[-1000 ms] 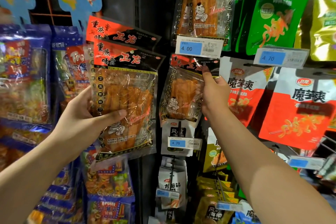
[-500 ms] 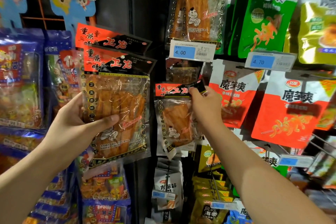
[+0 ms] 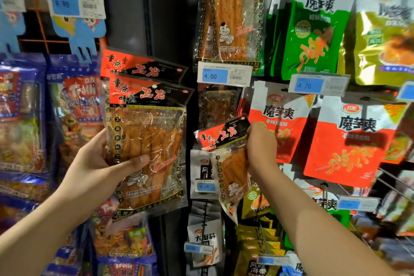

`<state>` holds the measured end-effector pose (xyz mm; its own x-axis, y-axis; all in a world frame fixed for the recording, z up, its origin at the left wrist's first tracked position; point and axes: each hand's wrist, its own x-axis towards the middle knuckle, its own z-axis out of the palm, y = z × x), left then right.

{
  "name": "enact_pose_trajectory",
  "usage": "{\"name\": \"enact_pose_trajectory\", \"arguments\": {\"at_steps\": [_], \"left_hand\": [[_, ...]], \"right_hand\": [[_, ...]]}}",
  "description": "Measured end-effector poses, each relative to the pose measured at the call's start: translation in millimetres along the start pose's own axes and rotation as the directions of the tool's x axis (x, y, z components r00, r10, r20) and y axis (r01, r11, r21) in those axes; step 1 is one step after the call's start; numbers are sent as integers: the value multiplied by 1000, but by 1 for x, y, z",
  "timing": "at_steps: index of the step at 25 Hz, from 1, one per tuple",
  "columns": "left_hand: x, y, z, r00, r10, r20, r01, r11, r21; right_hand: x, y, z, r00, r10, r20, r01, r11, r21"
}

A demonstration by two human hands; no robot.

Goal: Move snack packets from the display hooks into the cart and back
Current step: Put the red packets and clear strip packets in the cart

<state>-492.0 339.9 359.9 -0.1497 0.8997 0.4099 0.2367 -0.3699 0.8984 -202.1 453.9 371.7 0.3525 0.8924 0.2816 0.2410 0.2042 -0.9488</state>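
Two large spicy-strip packets (image 3: 145,141) stacked in the left hand (image 3: 100,168), thumb clamped across the front one, right hand (image 3: 261,148) pinching a smaller packet (image 3: 228,159) by its header, tilted, below the 4.00 price tag (image 3: 224,75), beside red hanging packs (image 3: 349,141).

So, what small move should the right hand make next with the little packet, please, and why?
Probably draw the small packet back and down towards the cart, which is out of view. The right hand pinches it by its top edge, it hangs tilted and looks free, and the left hand is full with two large packets.
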Motion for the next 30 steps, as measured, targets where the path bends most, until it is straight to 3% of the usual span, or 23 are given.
{"name": "enact_pose_trajectory", "arguments": {"at_steps": [4, 7, 10, 15, 22, 30], "left_hand": [[-2, 5, 10, 1000, -13, 3, 13, 1000, 10], [-1, 6, 15, 1000, -7, -3, 7, 1000, -18], [-1, 5, 18, 1000, -4, -5, 4, 999, -44], [-1, 3, 20, 999, -13, -53, 12, 1000, -8], [-1, 3, 21, 998, -2, -66, -2, 998, -64], [-9, -7, 12, 994, 2, -108, -10, 997, -71]], "right_hand": [[0, 5, -12, 989, -38, 146, 16, 989, 147], [0, 8, -23, 963, -121, 242, 85, 984, 155], [-3, 6, -30, 969, -180, 170, 161, 980, 119], [-9, 7, -40, 962, -272, 37, 257, 941, 221], [-7, 6, -48, 932, -317, 174, 309, 948, 69], [-3, 2, -31, 913, -358, 195, 344, 933, 100]]}}
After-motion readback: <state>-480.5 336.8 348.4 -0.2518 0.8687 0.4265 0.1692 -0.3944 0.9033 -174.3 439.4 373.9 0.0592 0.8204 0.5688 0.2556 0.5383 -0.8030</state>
